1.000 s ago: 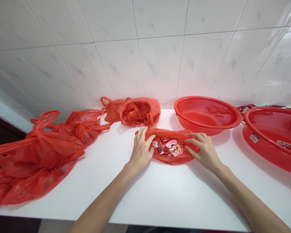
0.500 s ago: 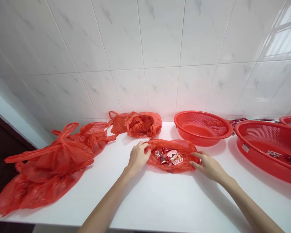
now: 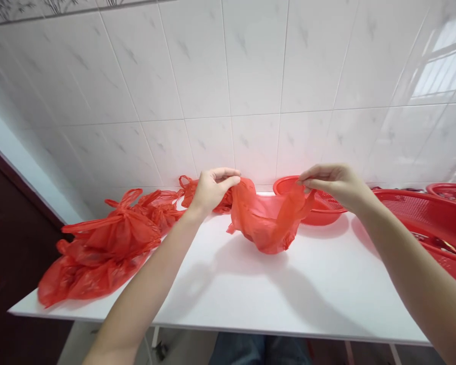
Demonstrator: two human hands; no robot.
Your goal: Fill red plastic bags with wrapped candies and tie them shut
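A thin red plastic bag (image 3: 268, 220) hangs above the white table, stretched between my two hands. My left hand (image 3: 214, 190) pinches its left upper corner between thumb and fingers. At the opposite corner, my right hand (image 3: 332, 183) grips the bag the same way. The bag sags in the middle, and its shadow falls on the tabletop below. Whatever lies inside is hidden by the red plastic.
Knotted red bags (image 3: 110, 248) are heaped on the left of the white table (image 3: 228, 299). Behind my held bag stand another red bag (image 3: 190, 188) and a red colander (image 3: 323, 215). A larger red basket (image 3: 433, 213) with packets sits right. A tiled wall (image 3: 251, 91) closes the back.
Both hands have lifted the bag off the table by its corners. Its packets were visible through the opening before and are now out of sight. The view has tilted up slightly.
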